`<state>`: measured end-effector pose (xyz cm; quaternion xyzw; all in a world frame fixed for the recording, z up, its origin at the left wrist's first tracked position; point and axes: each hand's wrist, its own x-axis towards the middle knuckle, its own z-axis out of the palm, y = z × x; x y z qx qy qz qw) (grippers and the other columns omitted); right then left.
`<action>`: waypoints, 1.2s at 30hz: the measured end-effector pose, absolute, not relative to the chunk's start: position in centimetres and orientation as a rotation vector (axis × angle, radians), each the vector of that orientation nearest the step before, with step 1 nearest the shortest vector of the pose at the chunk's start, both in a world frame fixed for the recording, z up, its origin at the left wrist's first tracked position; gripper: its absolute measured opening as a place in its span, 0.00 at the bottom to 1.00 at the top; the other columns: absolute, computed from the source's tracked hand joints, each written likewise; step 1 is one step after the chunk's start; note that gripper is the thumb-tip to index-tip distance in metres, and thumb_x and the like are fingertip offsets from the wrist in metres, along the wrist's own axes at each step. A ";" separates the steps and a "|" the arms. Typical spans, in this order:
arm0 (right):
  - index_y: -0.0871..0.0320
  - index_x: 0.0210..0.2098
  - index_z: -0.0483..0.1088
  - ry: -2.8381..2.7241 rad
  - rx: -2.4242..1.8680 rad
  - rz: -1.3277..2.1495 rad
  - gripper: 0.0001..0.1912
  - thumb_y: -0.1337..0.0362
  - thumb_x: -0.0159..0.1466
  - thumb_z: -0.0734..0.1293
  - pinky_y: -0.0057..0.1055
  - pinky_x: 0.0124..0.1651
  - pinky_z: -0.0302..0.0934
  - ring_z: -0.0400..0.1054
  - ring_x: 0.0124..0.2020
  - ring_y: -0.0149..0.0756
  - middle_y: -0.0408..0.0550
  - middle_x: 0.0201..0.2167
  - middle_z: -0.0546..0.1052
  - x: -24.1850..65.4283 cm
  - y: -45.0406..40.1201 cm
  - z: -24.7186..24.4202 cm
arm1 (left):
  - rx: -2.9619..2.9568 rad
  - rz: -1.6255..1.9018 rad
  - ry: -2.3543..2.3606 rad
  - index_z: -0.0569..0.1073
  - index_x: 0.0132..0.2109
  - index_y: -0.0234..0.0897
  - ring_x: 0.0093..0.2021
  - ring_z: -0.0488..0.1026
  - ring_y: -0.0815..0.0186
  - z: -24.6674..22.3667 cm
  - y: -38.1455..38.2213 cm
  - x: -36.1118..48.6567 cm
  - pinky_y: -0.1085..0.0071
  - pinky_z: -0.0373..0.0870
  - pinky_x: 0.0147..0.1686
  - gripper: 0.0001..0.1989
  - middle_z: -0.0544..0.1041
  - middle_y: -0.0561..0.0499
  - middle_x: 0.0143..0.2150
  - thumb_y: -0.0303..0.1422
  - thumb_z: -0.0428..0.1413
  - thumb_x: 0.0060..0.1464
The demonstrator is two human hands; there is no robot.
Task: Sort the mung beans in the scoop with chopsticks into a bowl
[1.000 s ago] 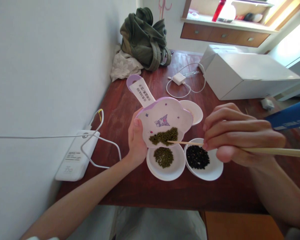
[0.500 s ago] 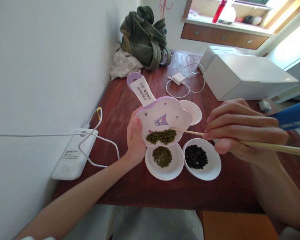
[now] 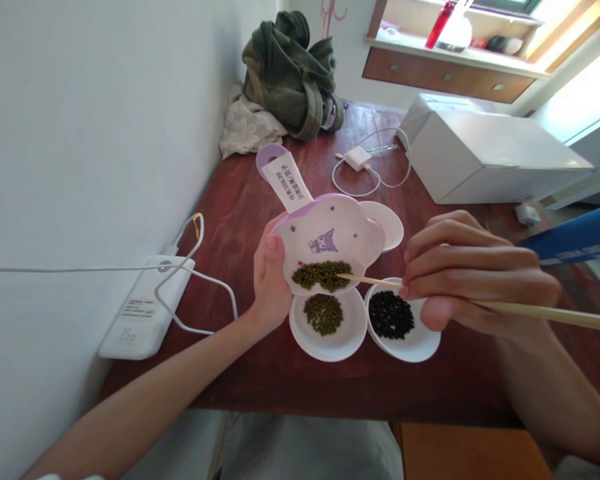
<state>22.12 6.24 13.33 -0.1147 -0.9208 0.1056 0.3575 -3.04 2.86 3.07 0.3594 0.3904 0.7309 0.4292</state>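
My left hand [image 3: 274, 277] grips the left edge of a purple-rimmed, cloud-shaped plate [image 3: 347, 227] with a cartoon print and a labelled handle. The plate is tilted, and green mung beans [image 3: 320, 275] lie along its lower edge. Closed around light wooden chopsticks [image 3: 375, 281], my right hand [image 3: 473, 273] holds their tip among those beans; whether there is one stick or two I cannot tell. Just below the plate, a white bowl [image 3: 325, 350] contains more mung beans. Beside it, another white bowl [image 3: 423, 343] holds black beans [image 3: 391, 315]. A third white bowl [image 3: 393, 227] is partly hidden behind the plate.
A white power bank [image 3: 147, 310] with cables lies at the left by the wall. Further back are a green bag [image 3: 290, 80], a white charger [image 3: 357, 158] with its cord, and a large white box [image 3: 495, 157]. Something blue [image 3: 575, 230] stands behind my right hand.
My right hand has moved slightly left and down. The chopstick tip has gone from just above the mung beans on the plate to among them. My left hand and the plate are nearly still.
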 end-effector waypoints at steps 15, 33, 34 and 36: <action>0.55 0.39 0.82 -2.365 -0.293 0.304 0.13 0.53 0.73 0.73 0.49 0.47 0.72 0.81 0.39 0.45 0.46 0.32 0.84 21.9 6.0 13.2 | 0.926 1.810 1.002 0.82 0.54 0.40 0.55 0.84 0.51 3.8 2.8 -2.9 0.56 0.81 0.57 0.31 0.87 0.43 0.53 0.62 0.56 0.67; 0.50 0.35 0.81 -2.290 -0.420 0.283 0.08 0.58 0.73 0.74 0.50 0.42 0.70 0.80 0.34 0.45 0.43 0.27 0.84 21.7 5.6 13.6 | 0.940 1.821 1.031 0.83 0.57 0.43 0.56 0.83 0.51 3.5 2.6 -3.1 0.57 0.81 0.57 0.31 0.86 0.44 0.50 0.63 0.56 0.66; 0.50 0.35 0.81 -2.290 -0.417 0.284 0.09 0.58 0.72 0.74 0.51 0.41 0.70 0.80 0.33 0.45 0.43 0.27 0.84 21.7 5.5 13.7 | 0.946 1.824 1.029 0.83 0.57 0.43 0.56 0.83 0.51 3.5 2.6 -3.2 0.58 0.81 0.57 0.31 0.86 0.45 0.51 0.63 0.56 0.66; 0.50 0.34 0.81 -2.295 -0.408 0.289 0.10 0.58 0.73 0.74 0.50 0.41 0.70 0.79 0.32 0.44 0.43 0.26 0.83 21.6 5.5 13.8 | 0.963 1.824 1.022 0.83 0.57 0.43 0.54 0.83 0.52 3.4 2.6 -3.2 0.58 0.81 0.57 0.31 0.86 0.45 0.51 0.62 0.56 0.67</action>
